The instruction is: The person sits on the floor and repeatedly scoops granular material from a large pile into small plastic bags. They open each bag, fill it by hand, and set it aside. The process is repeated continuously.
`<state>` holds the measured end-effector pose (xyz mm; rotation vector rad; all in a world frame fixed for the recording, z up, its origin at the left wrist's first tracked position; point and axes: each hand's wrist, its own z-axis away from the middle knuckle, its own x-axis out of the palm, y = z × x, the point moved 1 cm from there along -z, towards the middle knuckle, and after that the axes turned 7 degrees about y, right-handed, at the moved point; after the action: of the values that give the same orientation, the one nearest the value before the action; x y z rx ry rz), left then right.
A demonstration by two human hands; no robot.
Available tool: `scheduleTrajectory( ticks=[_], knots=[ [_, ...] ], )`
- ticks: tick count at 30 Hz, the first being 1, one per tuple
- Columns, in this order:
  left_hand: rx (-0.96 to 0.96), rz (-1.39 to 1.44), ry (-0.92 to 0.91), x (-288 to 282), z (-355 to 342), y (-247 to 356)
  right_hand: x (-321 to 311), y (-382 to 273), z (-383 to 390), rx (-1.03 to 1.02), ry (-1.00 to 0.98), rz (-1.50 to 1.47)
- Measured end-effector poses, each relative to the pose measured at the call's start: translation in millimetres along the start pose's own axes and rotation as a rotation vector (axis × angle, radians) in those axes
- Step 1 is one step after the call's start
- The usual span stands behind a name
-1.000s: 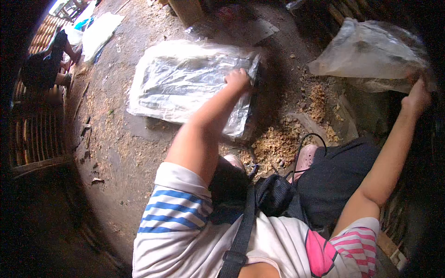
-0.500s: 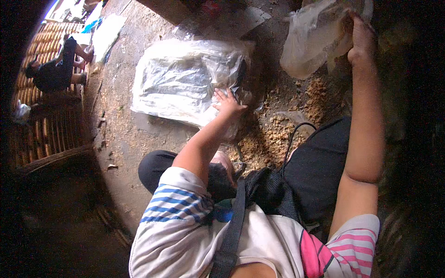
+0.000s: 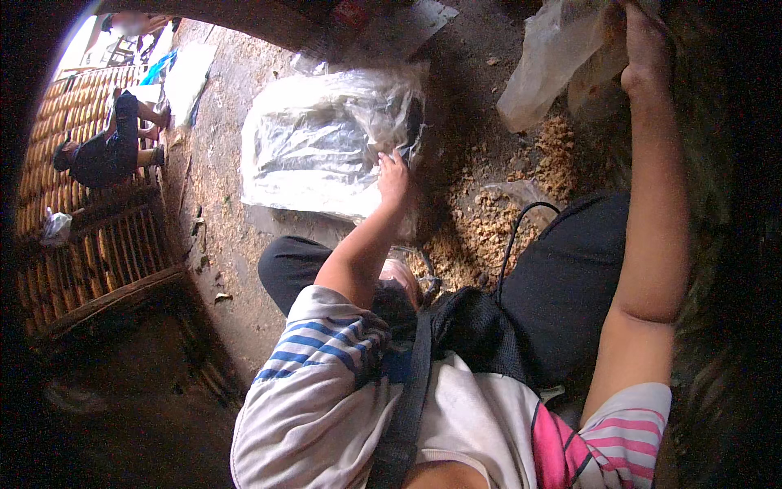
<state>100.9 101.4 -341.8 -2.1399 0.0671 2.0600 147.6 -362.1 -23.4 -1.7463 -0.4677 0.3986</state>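
Note:
A flat, roughly rectangular bundle wrapped in crinkled clear plastic (image 3: 314,138) lies on the ground in front of me, with something dark showing through it. My left hand (image 3: 393,175) is at its near right edge, fingers drawn together on the plastic wrap. Out to the far right, my right hand (image 3: 648,53) grips a cloudy, clear plastic bag (image 3: 550,61) near the top of the view. The bag hangs to the left of that hand. Some of the right fingers are hidden at the dark upper edge.
Crumbly brown material (image 3: 476,236) is scattered on the ground between my legs and the bag. A black cord (image 3: 509,244) loops beside my right knee. At left, another person (image 3: 106,147) is by a bamboo-slat structure (image 3: 90,269). A flat sheet (image 3: 423,28) lies beyond the bundle.
My left hand's fingers, spread on the wrap before, have drawn together at its edge. My right hand and the bag have moved slightly up and right. The view has shifted a little.

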Motion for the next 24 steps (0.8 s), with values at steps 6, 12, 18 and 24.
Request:
scheduleTrajectory(
  ticks=[6,12,18,24],
  knots=[
    [0.150,-0.040,-0.104,-13,-26,-17,-18,-13,-2,-0.044,-0.001,0.026],
    [-0.191,0.911,-0.423,-18,-60,-83,-41,-23,-14,-0.022,0.074,0.009],
    [-0.454,1.077,-0.358,-15,-65,-164,-57,-25,-23,0.028,0.106,-0.044],
    [-0.277,1.016,-0.319,-71,-57,-99,-66,-31,-26,0.082,0.132,-0.059]
  ],
)
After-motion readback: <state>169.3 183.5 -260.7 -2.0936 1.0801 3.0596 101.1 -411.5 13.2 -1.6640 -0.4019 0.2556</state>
